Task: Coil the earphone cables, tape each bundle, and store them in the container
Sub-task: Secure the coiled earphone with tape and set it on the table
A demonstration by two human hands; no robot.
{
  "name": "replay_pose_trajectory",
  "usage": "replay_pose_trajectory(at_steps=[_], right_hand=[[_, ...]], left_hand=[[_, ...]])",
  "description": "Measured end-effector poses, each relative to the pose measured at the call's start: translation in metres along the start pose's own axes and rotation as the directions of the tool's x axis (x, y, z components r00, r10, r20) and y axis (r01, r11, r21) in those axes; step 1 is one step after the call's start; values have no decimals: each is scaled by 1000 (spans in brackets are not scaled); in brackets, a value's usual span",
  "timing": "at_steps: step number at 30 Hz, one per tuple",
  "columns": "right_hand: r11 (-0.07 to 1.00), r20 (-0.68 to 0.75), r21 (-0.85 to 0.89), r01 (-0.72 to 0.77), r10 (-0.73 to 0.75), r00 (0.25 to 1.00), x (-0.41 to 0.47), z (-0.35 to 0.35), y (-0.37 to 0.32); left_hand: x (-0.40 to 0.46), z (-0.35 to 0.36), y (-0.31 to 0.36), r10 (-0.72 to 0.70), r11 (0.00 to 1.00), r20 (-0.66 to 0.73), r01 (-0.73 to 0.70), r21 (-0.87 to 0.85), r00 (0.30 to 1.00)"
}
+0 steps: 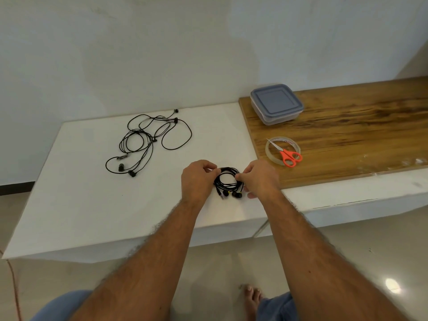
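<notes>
A coiled black earphone bundle (228, 184) lies near the front of the white table (92, 193), its plug and earbuds pointing toward me. My left hand (198, 180) pinches the coil's left side. My right hand (258, 178) pinches its right side. A tangle of loose black earphone cables (143, 141) lies at the back left of the table. A roll of clear tape (273, 154) rests on the wooden board (359, 135), with orange-handled scissors (289, 156) laid across it. The clear container (276, 104) with a blue-grey lid stands shut at the board's far left corner.
A white wall rises right behind the table. The table's front edge is close to me, with tiled floor, my knees and a bare foot (252, 297) below it. A thin red cord (14, 286) runs along the floor at the left.
</notes>
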State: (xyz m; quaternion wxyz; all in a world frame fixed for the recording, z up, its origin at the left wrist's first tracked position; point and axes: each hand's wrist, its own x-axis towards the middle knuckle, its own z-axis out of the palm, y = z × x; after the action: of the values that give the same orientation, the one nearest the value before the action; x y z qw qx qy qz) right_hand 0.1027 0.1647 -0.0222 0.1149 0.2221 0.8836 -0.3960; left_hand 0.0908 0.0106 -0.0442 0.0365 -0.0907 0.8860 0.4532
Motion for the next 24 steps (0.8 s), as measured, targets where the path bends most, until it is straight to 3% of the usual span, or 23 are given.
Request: replay_pose_trajectory(at_steps=[6, 16, 19, 24], right_hand=[[998, 9, 55, -23, 23, 1000, 3, 4, 2], [998, 9, 54, -16, 16, 1000, 5, 7, 2], [997, 39, 69, -28, 26, 999, 3, 4, 1], [998, 40, 54, -29, 27, 999, 4, 4, 2]], left_hand=[[-1, -1, -1, -54, 993, 29, 56, -100, 998], [-3, 0, 4, -40, 998, 57, 43, -40, 998], [-4, 2, 4, -2, 1000, 34, 2, 13, 999], [-5, 8, 5, 159, 953, 71, -172, 250, 985]])
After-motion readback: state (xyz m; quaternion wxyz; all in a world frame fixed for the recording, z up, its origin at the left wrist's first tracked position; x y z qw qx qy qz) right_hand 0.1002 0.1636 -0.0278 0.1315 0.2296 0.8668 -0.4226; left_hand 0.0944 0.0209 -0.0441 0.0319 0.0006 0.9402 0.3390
